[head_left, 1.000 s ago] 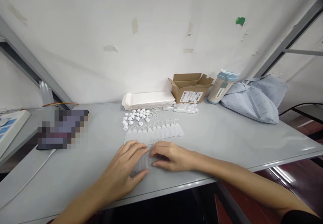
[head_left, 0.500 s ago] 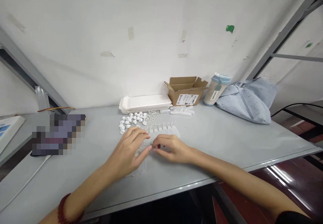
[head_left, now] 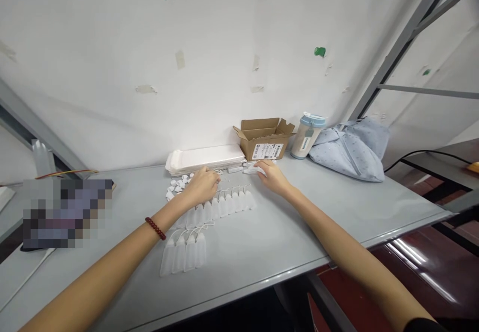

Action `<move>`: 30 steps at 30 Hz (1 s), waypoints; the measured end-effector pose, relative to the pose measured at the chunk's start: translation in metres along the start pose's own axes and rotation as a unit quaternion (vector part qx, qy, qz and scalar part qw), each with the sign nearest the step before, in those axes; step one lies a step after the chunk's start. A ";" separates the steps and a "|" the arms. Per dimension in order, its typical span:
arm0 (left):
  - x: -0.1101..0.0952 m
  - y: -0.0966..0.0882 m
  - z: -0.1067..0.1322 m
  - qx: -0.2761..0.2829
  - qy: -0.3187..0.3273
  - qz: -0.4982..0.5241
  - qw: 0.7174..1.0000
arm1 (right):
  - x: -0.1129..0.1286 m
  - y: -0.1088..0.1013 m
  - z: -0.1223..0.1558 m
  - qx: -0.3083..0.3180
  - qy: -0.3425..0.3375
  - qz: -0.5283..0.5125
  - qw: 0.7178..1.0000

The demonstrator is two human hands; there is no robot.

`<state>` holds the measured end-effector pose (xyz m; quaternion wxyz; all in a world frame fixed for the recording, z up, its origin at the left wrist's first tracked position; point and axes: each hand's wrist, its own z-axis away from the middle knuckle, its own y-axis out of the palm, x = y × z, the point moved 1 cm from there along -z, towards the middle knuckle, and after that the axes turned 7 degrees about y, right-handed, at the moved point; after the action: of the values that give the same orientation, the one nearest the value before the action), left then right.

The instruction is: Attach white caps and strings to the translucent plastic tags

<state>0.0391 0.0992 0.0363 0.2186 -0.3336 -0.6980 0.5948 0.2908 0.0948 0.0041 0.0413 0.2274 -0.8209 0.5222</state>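
- Your left hand [head_left: 202, 186] is curled, fingertips down beside the loose white caps [head_left: 175, 188]. I cannot tell whether it has pinched one.
- Your right hand [head_left: 272, 175] reaches onto the loose bottles [head_left: 247, 169] in front of the cardboard box [head_left: 262, 141]. Its grip is hidden.
- Just nearer you than both hands lies a row of bottles [head_left: 224, 203], with a group of four bottles [head_left: 185, 252] beside your left forearm.
- In my judgement, part is laid out in rows, while caps and some bottles lie loose.

four near bottles [head_left: 185, 252], one box [head_left: 264, 140], one tumbler [head_left: 307, 135], one bag [head_left: 348, 150]
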 end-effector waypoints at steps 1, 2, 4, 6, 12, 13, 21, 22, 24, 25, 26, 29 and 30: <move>0.000 0.001 0.000 0.000 0.000 -0.001 1.000 | -0.003 0.001 -0.001 0.009 0.003 0.008 1.000; -0.001 0.002 0.001 0.000 0.001 -0.002 1.000 | -0.004 0.003 -0.001 0.015 0.005 0.012 1.000; -0.001 0.003 0.004 -0.001 0.000 -0.002 1.000 | -0.004 0.005 -0.002 0.025 0.009 0.020 0.999; 0.001 0.004 0.005 -0.007 -0.004 0.000 1.000 | -0.003 0.006 -0.001 0.036 0.015 0.032 0.999; 0.010 0.000 0.013 -0.062 -0.021 0.028 0.997 | 0.005 0.005 0.000 0.055 0.035 0.070 0.995; 0.010 -0.002 0.015 -0.084 -0.025 0.043 0.995 | 0.006 0.005 0.000 0.057 0.039 0.076 0.995; 0.007 -0.005 0.046 -0.153 -0.078 0.148 0.974 | 0.017 0.008 0.002 0.068 0.052 0.100 0.991; 0.006 -0.005 0.048 -0.152 -0.081 0.156 0.973 | 0.017 0.009 0.002 0.071 0.050 0.101 0.991; 0.005 -0.007 0.052 -0.150 -0.089 0.171 0.970 | 0.018 0.011 0.002 0.072 0.050 0.087 0.992; 0.004 -0.009 0.053 -0.150 -0.093 0.179 0.968 | 0.018 0.011 0.002 0.069 0.053 0.069 0.994; 0.003 -0.010 0.053 -0.151 -0.096 0.187 0.966 | 0.018 0.011 0.002 0.063 0.058 0.047 0.995; -0.003 -0.015 0.054 -0.167 -0.100 0.200 0.960 | 0.019 0.008 0.002 0.036 0.079 -0.014 0.996; -0.006 -0.016 0.054 -0.178 -0.102 0.200 0.958 | 0.020 0.006 0.002 0.027 0.085 -0.026 0.996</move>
<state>0.0017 0.0564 0.0421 -0.0405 -0.4372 -0.7304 0.5232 0.2707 0.0883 0.0043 0.1188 0.2046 -0.7940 0.5600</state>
